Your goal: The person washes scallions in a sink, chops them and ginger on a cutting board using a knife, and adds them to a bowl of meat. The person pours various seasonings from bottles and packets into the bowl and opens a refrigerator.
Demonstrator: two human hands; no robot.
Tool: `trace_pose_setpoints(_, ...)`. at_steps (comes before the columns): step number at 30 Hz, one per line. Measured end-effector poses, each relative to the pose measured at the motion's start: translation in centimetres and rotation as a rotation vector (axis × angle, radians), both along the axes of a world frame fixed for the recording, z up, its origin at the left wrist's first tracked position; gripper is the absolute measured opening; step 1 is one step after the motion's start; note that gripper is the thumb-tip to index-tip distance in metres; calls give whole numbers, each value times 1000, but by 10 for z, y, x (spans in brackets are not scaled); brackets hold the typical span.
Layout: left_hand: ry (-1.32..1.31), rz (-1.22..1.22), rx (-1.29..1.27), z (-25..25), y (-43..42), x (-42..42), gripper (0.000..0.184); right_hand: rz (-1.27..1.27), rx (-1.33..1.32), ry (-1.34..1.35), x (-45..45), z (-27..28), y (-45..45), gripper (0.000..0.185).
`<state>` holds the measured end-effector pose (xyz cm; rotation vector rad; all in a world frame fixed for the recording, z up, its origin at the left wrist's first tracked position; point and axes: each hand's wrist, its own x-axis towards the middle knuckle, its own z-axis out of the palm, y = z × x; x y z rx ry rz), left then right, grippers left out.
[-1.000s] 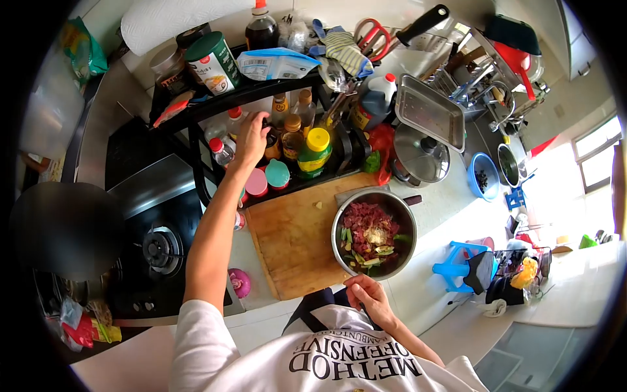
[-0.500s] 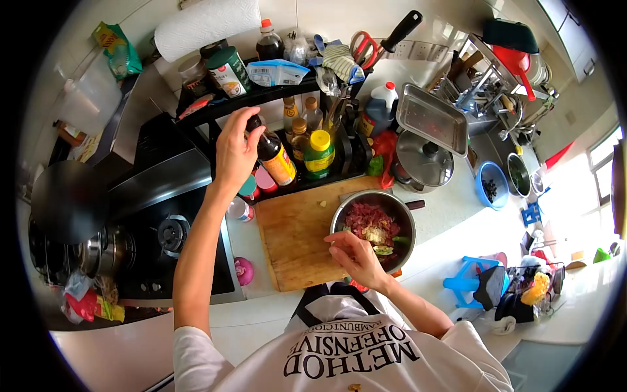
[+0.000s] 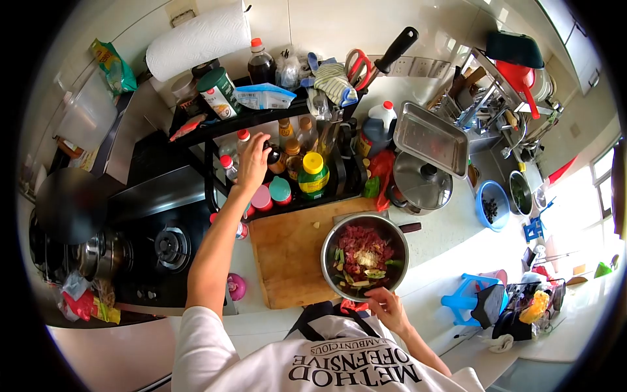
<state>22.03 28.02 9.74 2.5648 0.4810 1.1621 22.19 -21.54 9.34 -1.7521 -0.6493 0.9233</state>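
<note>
My left hand (image 3: pixel 253 164) reaches into the black rack, its fingers closed around the dark cap of a dark sauce bottle (image 3: pixel 276 161) with an orange label. The bottle stands among other bottles in the rack. My right hand (image 3: pixel 390 310) is at the near right rim of a steel bowl (image 3: pixel 324 260), its fingers loosely bent and apart, with nothing visible in them. Whether it touches the rim is hard to tell. Inside the bowl lie red sliced meat (image 3: pixel 367 245), green pieces and a pale powder heap. Beside the bowl is a wooden cutting board (image 3: pixel 282 261).
The rack also holds a yellow-capped bottle (image 3: pixel 313 175) and jars with pink and teal lids. A gas stove (image 3: pixel 147 255) is at left. On the right stand a lidded pot (image 3: pixel 424 179), a metal tray (image 3: pixel 432 138) and a blue basin (image 3: pixel 492 204).
My left hand has lowered the dark sauce bottle from above the rack's front into a place among the bottles. My right hand has moved from over the bowl to its near right rim.
</note>
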Motion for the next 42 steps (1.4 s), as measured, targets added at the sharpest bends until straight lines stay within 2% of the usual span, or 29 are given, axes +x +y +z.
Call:
trace_pose_setpoints(5,85,-34,-135,-32,7,9,30,-35,-39,47,-1,-8,3,18)
trace_pose_setpoints(9,161,-76,-182,-26,18,15,32,-12,-44,52,-4,-6,16,19)
trace_pose_setpoints(11,238,14,-7,-1,27,11,43,5,-35,43,-3,-1,25,19)
trace_pose_setpoints(13,395,224,204,10,41,0,45,17,-22,30,-3,-1,30,19)
trace_pose_setpoints(15,538,276,45,5,69,-6,45,22,-1,32,-6,-2,31,19)
trace_pose_setpoints(16,482,238,-93,-1,80,-11,42,24,20,37,-8,-2,35,19)
trace_pose_setpoints(19,421,175,-28,-4,83,-16,38,75,27,23,-12,1,39,19)
trace_pose_setpoints(20,469,238,-51,8,73,-16,34,92,26,10,-13,-4,38,20)
trace_pose_setpoints(24,500,176,-5,48,53,-38,29,129,63,-48,-17,-10,38,18)
trace_pose_setpoints(27,318,18,107,66,21,-72,27,196,81,-138,-15,-5,44,19)
trace_pose_setpoints(31,243,42,155,101,-36,-107,38,245,155,-324,-9,4,61,27)
trace_pose_setpoints(33,195,-20,24,133,-71,-121,37,228,193,-463,-1,25,79,30)
trace_pose_setpoints(35,184,-127,-124,168,-103,-127,35,224,170,-510,9,53,100,50)
trace_pose_setpoints(37,192,-266,-291,193,-136,-132,32,169,425,-803,19,88,130,78)
trace_pose_setpoints(39,133,-393,-567,180,-154,-126,25,219,458,-870,22,94,141,94)
trace_pose_setpoints(41,33,-498,-811,162,-174,-116,22,270,425,-809,20,94,132,102)
trace_pose_setpoints(42,115,-489,-920,162,-181,-114,20,292,379,-719,21,94,121,103)
